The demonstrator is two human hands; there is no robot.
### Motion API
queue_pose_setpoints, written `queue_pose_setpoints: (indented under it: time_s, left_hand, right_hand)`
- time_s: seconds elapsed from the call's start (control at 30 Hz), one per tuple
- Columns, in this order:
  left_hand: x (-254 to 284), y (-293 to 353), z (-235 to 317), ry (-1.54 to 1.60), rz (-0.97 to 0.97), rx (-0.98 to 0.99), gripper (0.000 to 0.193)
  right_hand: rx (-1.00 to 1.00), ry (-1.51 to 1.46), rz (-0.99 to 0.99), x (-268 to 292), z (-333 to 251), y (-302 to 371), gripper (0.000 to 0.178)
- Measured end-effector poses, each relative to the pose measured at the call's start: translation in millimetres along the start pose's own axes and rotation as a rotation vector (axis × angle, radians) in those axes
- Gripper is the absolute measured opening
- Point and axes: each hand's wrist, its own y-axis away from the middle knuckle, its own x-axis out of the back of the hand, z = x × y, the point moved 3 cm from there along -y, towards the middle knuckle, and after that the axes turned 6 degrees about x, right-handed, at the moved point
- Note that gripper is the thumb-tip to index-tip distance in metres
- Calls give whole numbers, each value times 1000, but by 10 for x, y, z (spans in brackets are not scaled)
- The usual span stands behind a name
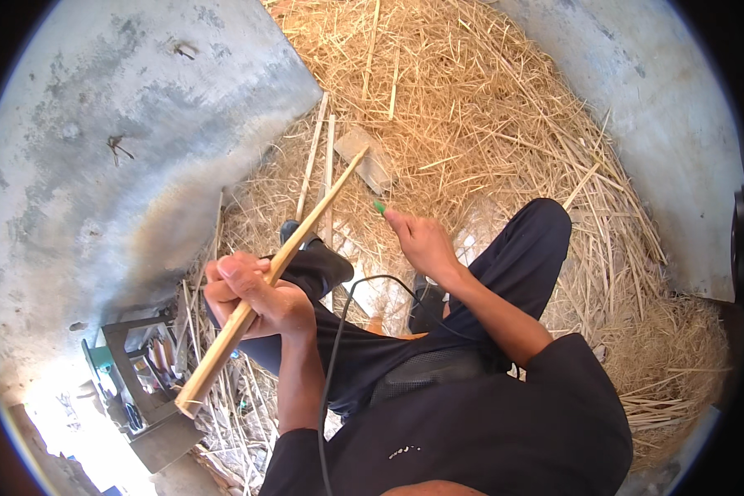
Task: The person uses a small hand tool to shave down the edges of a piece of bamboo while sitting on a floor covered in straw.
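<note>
My left hand [260, 293] is wrapped round a long tapered wooden stick [306, 227], pale yellow and flat-sided. The stick slants from its wide, blunt end at lower left up to a thin tip at upper right. My right hand [426, 244] is closed in front of my bent right knee, apart from the stick. A small bright green end [379, 207] pokes out by its thumb; the rest of that thing is hidden in the fist. Beyond the stick's tip, a flat greyish block [364, 157] lies on the shavings.
A deep heap of straw-coloured shavings [471, 99] covers the floor ahead and to the right. Grey walls [140, 124] stand on both sides. Long pale strips [312, 157] lie near my foot. At lower left is a dark rack [145, 372] with tools. A black cable [339, 339] crosses my lap.
</note>
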Motion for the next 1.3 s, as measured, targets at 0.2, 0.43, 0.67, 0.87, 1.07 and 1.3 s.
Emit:
queue_pose_setpoints:
  time_s: [0.2,0.43,0.67,0.87,1.07,1.3]
  left_hand:
    - [-118,122,66,8,-63,3,32]
    - [-119,137,24,-14,-93,-78,26]
    - [-114,146,83,-63,-91,-21,29]
    - [-150,160,117,-60,-109,-31,29]
    - [-165,141,92,-19,-66,33,30]
    - [-111,82,52,-79,-15,16,30]
  right_hand:
    - [245,-55,34,-47,-572,112,51]
    - [316,-187,6,-83,-641,211,42]
    - [276,-185,2,-124,-566,173,46]
    - [102,-19,-36,-271,-116,-111,47]
    - [454,-293,108,-326,-405,77,47]
    - [334,-221,75,-321,-419,-31,46]
